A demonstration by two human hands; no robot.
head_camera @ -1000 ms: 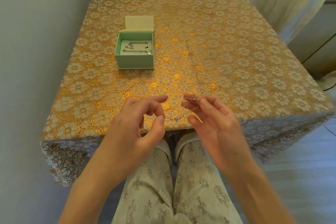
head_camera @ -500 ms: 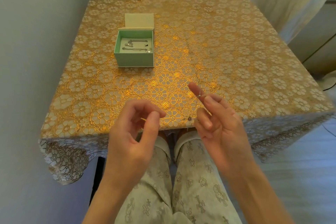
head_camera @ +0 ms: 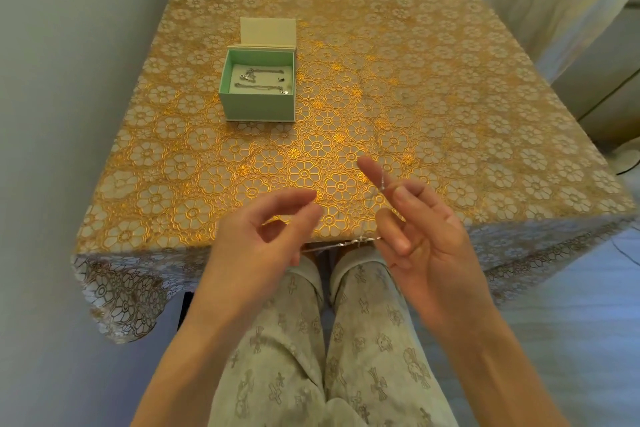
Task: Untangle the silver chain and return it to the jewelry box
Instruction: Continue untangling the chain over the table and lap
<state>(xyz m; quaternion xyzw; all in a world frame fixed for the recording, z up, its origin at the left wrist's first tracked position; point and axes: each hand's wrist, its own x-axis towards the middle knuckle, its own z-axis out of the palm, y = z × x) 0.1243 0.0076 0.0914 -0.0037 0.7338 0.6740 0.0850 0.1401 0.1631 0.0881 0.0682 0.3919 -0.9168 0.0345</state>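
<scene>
- We count two hands, one jewelry box (head_camera: 260, 107) and one loose silver chain (head_camera: 341, 244); inside the box we make out what look like two more chains (head_camera: 260, 80).
- The silver chain is super thin, stretched in the air between our hands just off the tabletop's (head_camera: 450, 97) near edge, with a strand running up over the right index finger.
- Left hand (head_camera: 263, 239): grip closed, thumb and forefinger pinching one end of the chain.
- Right hand (head_camera: 415, 229): fingers curled with the chain looped round them.
- The box is mint green, lid flipped open, sitting well apart on the tabletop's far left.
</scene>
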